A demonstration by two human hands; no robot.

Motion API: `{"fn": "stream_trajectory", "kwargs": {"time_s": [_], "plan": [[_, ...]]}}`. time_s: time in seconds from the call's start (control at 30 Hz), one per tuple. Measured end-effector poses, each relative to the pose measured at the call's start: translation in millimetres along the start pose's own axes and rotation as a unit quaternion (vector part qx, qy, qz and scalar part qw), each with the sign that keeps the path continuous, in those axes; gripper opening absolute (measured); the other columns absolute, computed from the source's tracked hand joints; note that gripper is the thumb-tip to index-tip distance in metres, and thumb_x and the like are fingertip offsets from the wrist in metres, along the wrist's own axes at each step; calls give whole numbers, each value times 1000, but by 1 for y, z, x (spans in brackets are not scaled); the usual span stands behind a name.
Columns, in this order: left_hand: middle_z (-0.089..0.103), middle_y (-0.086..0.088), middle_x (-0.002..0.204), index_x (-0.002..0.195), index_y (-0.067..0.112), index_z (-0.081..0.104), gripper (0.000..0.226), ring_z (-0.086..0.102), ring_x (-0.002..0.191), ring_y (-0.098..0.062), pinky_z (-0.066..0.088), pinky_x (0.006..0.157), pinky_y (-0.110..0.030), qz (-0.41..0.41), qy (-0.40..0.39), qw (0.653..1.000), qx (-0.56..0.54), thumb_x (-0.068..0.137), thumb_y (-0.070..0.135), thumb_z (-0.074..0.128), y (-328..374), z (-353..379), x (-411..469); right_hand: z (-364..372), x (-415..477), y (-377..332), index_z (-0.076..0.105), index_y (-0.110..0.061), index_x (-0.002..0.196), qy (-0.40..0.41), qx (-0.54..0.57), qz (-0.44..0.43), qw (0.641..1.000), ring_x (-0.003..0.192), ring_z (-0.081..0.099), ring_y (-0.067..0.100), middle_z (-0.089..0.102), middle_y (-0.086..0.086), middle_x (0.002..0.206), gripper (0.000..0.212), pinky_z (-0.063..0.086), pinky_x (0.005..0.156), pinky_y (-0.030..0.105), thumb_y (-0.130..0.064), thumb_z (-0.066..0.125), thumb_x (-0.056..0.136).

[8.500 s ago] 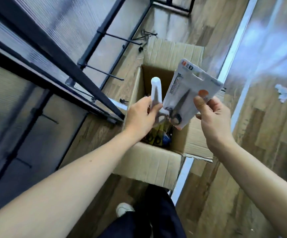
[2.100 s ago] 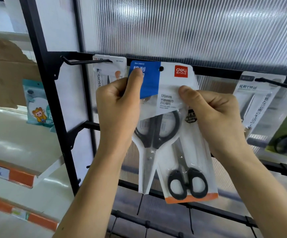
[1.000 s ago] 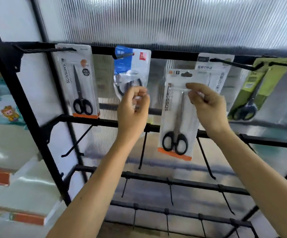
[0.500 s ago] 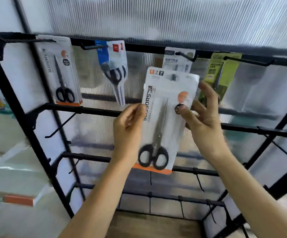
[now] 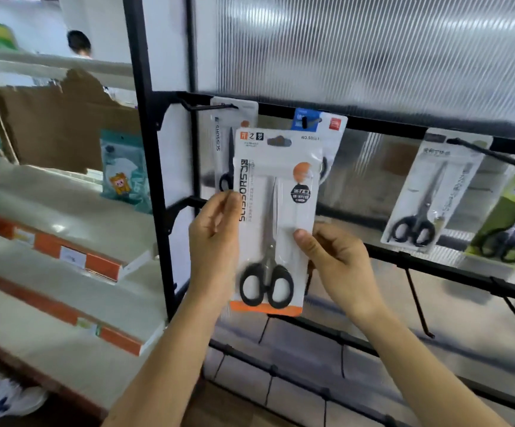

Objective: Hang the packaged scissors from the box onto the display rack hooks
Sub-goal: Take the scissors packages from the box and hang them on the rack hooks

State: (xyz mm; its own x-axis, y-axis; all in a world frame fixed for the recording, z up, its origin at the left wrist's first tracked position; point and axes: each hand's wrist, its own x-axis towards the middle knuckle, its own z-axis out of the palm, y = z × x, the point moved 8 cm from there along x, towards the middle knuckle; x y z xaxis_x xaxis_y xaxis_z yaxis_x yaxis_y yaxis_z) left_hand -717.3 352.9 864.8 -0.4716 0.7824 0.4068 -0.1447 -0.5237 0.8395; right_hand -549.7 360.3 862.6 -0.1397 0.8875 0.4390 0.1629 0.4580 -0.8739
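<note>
Both hands are holding one white scissors pack [image 5: 276,217] upright in front of the black display rack [image 5: 148,149]: the left hand [image 5: 214,241] is pinching its left edge between thumb and fingers, and the right hand [image 5: 336,263] is grasping its right edge with the thumb pressing on the front. The pack is showing black-handled scissors, an orange strip along the bottom and an empty hang slot at the top, sitting on no hook. Four other packs are hanging on the top row behind it: a matching white pack [image 5: 222,143] on the leftmost hook [image 5: 207,106], partly covered by the held one; a blue-topped pack [image 5: 327,127] just right of that; a white pack with black handles [image 5: 429,192] further right; and a green pack [image 5: 509,223] at the right edge. Lower rack hooks are standing bare. To the left, two white shelves [image 5: 65,235] with orange price strips are running beside the rack, and one teal cartoon pack [image 5: 123,171] is standing on the upper one
</note>
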Motion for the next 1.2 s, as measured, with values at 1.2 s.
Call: {"fn": "stream_trajectory", "kwargs": {"time_s": [1.2], "plan": [[66,-5,100,110,6,62,25,58,82,-10,41,71,-13,-16,20,979,201,93,19,50,-61,-25,213,28,66,70,65,-27,82,92,-63,110,988,61,65,4,68,-3,78,22,51,56,16,-16,49,92]]}}
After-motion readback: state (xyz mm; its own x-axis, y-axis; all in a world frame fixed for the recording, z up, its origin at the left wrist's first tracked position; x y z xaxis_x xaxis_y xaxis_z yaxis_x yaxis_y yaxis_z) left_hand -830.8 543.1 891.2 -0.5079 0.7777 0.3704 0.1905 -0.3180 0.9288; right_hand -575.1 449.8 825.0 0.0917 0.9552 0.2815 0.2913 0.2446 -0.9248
